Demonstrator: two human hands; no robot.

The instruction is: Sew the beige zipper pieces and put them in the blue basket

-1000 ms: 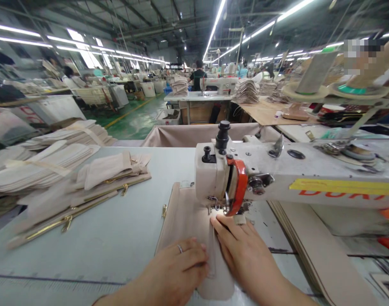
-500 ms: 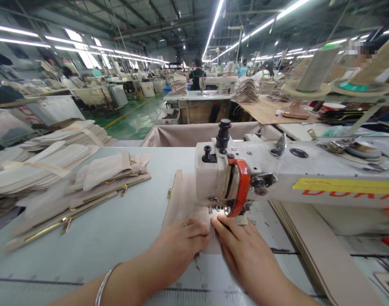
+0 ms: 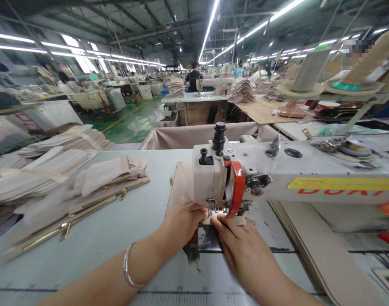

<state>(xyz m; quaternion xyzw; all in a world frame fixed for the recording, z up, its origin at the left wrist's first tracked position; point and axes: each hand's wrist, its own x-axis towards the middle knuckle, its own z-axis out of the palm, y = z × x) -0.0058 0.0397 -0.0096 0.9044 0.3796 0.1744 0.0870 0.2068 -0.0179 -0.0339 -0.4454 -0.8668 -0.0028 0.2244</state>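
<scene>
The left hand (image 3: pixel 183 225) leans in low beside the needle, fingers drawn together over the near end of the cloth (image 3: pixel 183 182); the thumb is hidden, so I can't tell whether it pinches the edge or only presses. The right hand (image 3: pixel 242 242) lies flat, palm down, fingers stretched out and a little spread, index tip at the cloth's near edge just short of the presser foot (image 3: pixel 216 209). The cloth, a beige piece, lies on the table under the head of the sewing machine (image 3: pixel 210 170), most of it beyond the needle and to the left. Its long axis runs away from the worker, the far end leaning slightly right and the near end at the foot; a gold zip pull (image 3: pixel 171 180) sits by its left edge. To my eye this is a seam being guided, close to the cloth's near end, and the next move calls for a light, even hold, with fingertips clear of the needle. An orange guard (image 3: pixel 237 187) curves down by the right fingers. Farther out, zipped pieces (image 3: pixel 98 176) lie left, tied bundles (image 3: pixel 44 165) behind them, and long strips (image 3: pixel 334 255) right. Past the table, a person in a dark top (image 3: pixel 192 80) is at another machine.
</scene>
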